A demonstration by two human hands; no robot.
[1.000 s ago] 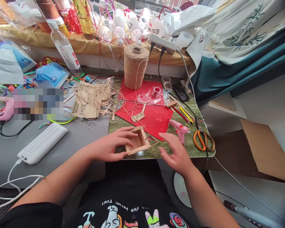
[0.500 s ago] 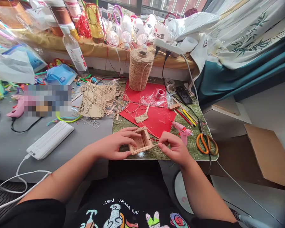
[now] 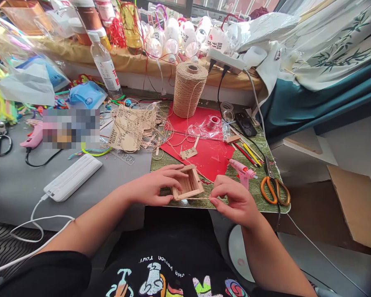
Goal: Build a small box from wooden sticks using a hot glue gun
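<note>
My left hand [image 3: 160, 185] grips a small open box made of wooden sticks [image 3: 195, 184] at the table's front edge, fingers over its rim and thumb at the lower left corner. My right hand [image 3: 233, 202], to the box's right, pinches a strand of twine [image 3: 199, 199] between thumb and forefinger. The strand stretches along the box's near side towards my left thumb. Behind the box lie red sheets [image 3: 208, 159], with a small printed piece of card [image 3: 189, 153] on them. A large spool of twine [image 3: 189, 93] stands at the back.
A pink glue gun [image 3: 243, 170] and orange-handled scissors [image 3: 275, 190] lie on the right, by several pencils [image 3: 247, 153]. Tangled twine over printed card pieces [image 3: 126, 130] lies left of the spool. A white power bank [image 3: 72, 177] is farther left.
The strand ran from the box's right corner to my right hand; now it lies along the near side. My right hand has moved slightly down and right. The view has shifted a little.
</note>
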